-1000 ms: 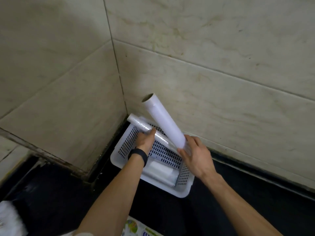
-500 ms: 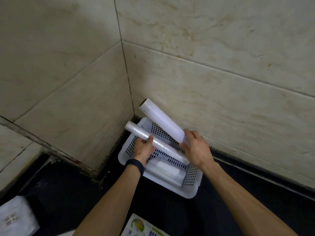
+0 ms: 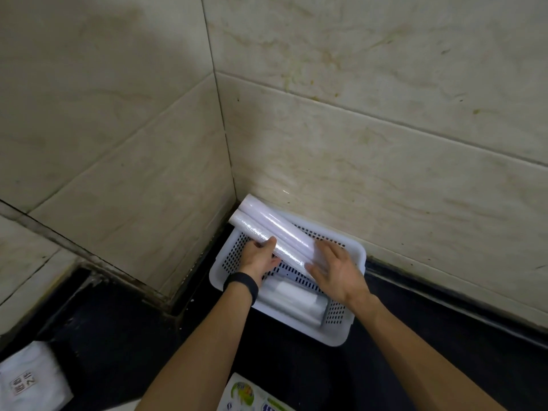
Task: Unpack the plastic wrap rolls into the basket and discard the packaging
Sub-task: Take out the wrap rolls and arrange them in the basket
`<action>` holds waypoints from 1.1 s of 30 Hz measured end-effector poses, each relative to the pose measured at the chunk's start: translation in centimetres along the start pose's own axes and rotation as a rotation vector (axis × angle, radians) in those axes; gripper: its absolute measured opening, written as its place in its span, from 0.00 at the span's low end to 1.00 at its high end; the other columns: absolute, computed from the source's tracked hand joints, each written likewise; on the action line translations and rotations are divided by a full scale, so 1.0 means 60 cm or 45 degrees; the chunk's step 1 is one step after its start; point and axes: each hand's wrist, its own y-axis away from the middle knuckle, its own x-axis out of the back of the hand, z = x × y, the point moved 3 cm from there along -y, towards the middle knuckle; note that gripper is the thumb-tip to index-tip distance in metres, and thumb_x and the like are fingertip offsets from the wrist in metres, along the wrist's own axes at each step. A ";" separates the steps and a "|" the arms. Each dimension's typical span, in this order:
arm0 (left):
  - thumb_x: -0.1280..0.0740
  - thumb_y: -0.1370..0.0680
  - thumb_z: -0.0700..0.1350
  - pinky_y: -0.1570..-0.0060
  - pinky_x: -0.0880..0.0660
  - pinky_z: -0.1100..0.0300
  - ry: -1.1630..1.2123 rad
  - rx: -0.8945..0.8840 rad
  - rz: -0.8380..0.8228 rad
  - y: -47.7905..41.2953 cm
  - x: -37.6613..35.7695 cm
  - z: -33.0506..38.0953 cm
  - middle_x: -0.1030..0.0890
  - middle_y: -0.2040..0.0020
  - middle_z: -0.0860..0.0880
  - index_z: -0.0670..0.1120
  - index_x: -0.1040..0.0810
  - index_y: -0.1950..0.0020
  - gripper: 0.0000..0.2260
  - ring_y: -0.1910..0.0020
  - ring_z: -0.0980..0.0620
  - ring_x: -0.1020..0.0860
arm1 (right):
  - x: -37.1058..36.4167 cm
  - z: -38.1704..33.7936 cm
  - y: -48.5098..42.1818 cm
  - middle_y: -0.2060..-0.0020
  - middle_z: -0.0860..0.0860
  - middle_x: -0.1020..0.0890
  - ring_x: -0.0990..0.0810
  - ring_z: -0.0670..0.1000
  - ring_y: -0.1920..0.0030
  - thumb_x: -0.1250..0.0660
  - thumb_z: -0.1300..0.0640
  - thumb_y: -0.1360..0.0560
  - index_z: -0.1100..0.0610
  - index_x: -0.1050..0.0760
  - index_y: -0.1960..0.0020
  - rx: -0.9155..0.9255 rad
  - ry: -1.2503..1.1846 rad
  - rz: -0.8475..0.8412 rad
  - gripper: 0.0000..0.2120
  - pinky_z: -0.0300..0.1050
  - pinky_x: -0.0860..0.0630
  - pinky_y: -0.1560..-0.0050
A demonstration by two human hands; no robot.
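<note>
Gripping the near roll [image 3: 261, 237] between thumb and fingers, my left hand [image 3: 258, 260] steadies it over the white basket [image 3: 341, 333] in the worktop's far corner. Just beyond lies the second roll [image 3: 275, 222], touching it; my right hand [image 3: 338, 269] rests open-palmed on both ends.

two white rolls [image 3: 268, 229] lie side by side, tilted across the perforated white basket [image 3: 354, 256] — another roll [image 3: 293, 301] inside.
</note>
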 end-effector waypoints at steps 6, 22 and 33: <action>0.31 0.22 0.53 0.44 0.21 0.50 -0.356 -0.055 -0.059 0.008 0.010 -0.005 0.19 0.48 0.48 0.45 0.22 0.45 0.13 0.50 0.47 0.19 | -0.007 0.021 0.013 0.24 0.52 0.36 0.34 0.59 0.28 0.35 0.42 0.22 0.52 0.44 0.22 0.006 0.255 0.010 0.35 0.55 0.34 0.28; 0.31 0.28 0.47 0.41 0.34 0.49 -2.451 -0.597 -0.532 0.056 -0.047 -0.048 0.26 0.40 0.48 0.56 0.26 0.39 0.18 0.39 0.47 0.31 | -0.043 0.037 0.120 0.44 0.52 0.19 0.23 0.54 0.44 0.30 0.63 0.27 0.57 0.22 0.39 0.047 -0.043 0.513 0.17 0.50 0.26 0.35; 0.31 0.26 0.41 0.58 0.27 0.57 -2.422 -0.760 -0.542 0.073 -0.024 -0.023 0.22 0.45 0.49 0.51 0.29 0.39 0.17 0.50 0.48 0.23 | -0.046 0.040 0.123 0.42 0.51 0.19 0.24 0.52 0.37 0.33 0.67 0.28 0.57 0.22 0.40 -0.003 -0.196 0.474 0.17 0.38 0.50 0.23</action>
